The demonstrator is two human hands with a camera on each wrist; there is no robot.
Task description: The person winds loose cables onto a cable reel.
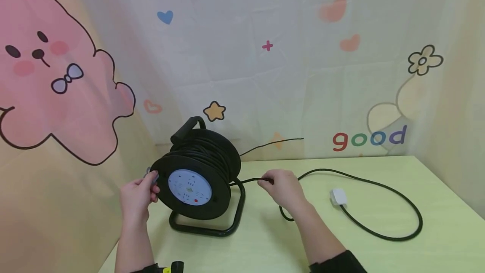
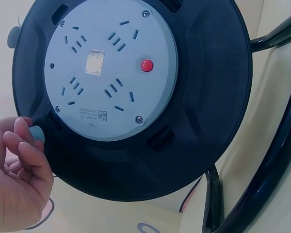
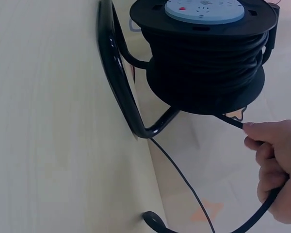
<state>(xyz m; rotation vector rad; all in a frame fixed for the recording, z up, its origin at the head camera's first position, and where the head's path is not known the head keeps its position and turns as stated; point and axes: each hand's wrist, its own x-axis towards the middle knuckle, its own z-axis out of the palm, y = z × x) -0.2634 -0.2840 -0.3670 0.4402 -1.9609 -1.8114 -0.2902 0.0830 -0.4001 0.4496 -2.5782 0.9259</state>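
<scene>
A black cable reel (image 1: 192, 176) with a pale blue-grey socket panel (image 2: 111, 97) and a red button (image 2: 146, 65) stands on its black tubular stand (image 1: 212, 232). At the reel's left rim my left hand (image 1: 137, 197) pinches a small blue-grey knob (image 2: 38, 133) between thumb and fingers. To the right of the reel, my right hand (image 1: 286, 191) grips the black cable (image 1: 248, 180) just where it comes off the wound turns (image 3: 203, 63). Beyond that hand the cable loops over the table to a white plug (image 1: 338, 197).
The pale table (image 1: 265, 239) meets a printed curtain (image 1: 246, 75) at the back. A carrying handle (image 1: 185, 129) tops the reel. A black object with a yellow patch (image 1: 176, 267) shows at the bottom edge, by the left sleeve.
</scene>
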